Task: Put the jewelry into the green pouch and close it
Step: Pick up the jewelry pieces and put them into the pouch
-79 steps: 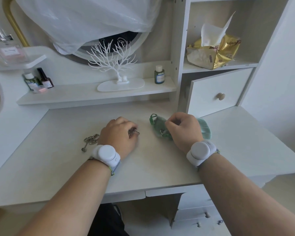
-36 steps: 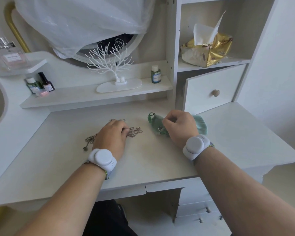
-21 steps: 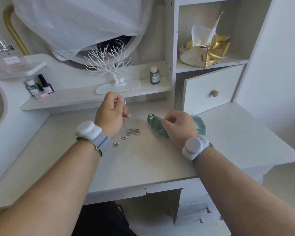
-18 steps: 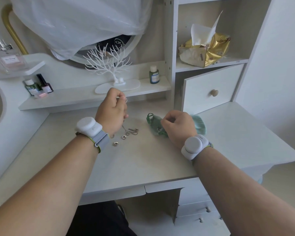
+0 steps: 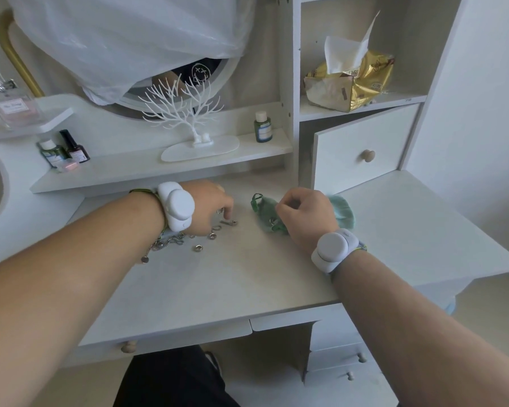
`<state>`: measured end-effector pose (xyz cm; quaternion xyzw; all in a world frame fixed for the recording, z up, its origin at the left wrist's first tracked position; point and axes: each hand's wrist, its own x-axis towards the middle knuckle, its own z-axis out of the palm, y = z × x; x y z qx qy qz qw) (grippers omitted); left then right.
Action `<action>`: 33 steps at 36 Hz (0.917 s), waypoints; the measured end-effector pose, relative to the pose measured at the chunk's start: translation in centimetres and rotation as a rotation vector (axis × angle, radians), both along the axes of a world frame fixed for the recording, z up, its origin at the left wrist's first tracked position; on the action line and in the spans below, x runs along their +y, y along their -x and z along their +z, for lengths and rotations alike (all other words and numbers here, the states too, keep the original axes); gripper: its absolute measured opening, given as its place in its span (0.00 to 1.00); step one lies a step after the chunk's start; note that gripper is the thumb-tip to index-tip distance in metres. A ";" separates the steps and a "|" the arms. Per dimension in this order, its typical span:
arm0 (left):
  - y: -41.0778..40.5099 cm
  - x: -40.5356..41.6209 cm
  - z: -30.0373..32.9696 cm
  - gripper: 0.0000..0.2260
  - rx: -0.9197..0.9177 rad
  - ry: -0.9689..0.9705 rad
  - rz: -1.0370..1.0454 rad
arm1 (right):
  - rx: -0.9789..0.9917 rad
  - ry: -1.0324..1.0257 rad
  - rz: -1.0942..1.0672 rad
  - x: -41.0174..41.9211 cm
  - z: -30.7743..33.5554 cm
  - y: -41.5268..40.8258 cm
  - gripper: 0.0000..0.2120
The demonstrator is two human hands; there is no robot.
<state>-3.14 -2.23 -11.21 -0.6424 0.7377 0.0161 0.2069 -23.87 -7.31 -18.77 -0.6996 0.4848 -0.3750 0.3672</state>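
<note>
Silver jewelry [image 5: 200,236] lies scattered on the desk [image 5: 232,277] under the left hand [image 5: 210,207], whose curled fingertips pinch at one piece, while just right the right hand [image 5: 303,215] grips the green pouch [image 5: 263,210] ready to receive it.

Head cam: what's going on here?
A person at a white vanity desk is packing jewelry into a green pouch. The right hand pinches the pouch at its mouth, holding it on the desktop. The left hand reaches down, fingertips at the loose rings and small pieces. A chain lies partly under the left wrist. Nothing visibly sits in the pouch yet, and it is not closed.
</note>
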 end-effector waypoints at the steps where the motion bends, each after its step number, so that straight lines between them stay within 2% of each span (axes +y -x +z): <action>1: 0.1 -0.2 -0.1 0.22 -0.025 -0.010 -0.007 | 0.000 -0.001 0.000 0.0 0.0 0.0 0.09; 6: 0.7 -0.7 -1.0 0.23 -0.059 -0.036 0.006 | -0.006 -0.012 0.003 0.0 -0.1 0.0 0.10; 9: 0.1 -0.6 -1.1 0.21 0.044 0.015 0.054 | -0.005 -0.009 0.004 0.0 -0.1 0.0 0.11; 14: -1.0 -0.3 -0.4 0.10 0.130 0.130 0.042 | -0.006 -0.007 0.008 -0.1 -0.1 -0.2 0.10; 20: -0.3 -0.8 2.4 0.07 0.390 0.293 0.021 | -0.005 0.007 0.009 -0.2 -0.2 0.0 0.09; 22: 0.3 -1.0 3.3 0.08 0.480 0.359 -0.013 | -0.009 0.008 0.010 -0.2 -0.2 0.1 0.08; 28: 1.5 -1.5 4.0 0.20 0.527 0.515 -0.052 | 0.005 0.018 0.009 -0.2 -0.3 0.1 0.08; 33: 2.4 -1.8 4.0 0.22 0.750 0.583 -0.047 | 0.001 0.013 0.020 -0.2 -0.3 0.1 0.08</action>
